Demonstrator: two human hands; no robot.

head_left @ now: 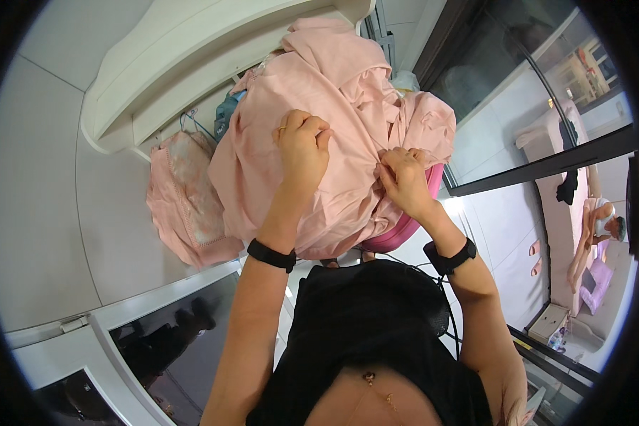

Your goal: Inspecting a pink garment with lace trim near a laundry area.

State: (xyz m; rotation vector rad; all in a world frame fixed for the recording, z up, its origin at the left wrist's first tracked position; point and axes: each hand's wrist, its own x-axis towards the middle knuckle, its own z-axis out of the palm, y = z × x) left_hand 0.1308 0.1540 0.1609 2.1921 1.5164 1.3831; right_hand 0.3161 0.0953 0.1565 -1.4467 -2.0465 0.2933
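A large pale pink cloth [263, 170], bunched and creased, lies heaped in front of me, partly over a bright pink tub [397, 234]. My left hand [303, 149] is over the middle of the cloth with its fingers curled in; a ring shows on one finger. Whether cloth is caught in those fingers is hidden. My right hand [406, 181] pinches the cloth on the right, above the tub's rim, and folds converge at its fingertips. Both wrists wear black bands.
Behind the cloth stands a cream shelf unit [138, 113]. A pink lace-trimmed garment [184, 192] hangs at left beside a teal cloth [226, 113]. A dark-framed glass door [539, 170] stands at right; beyond it a person [603, 220] is on a bed.
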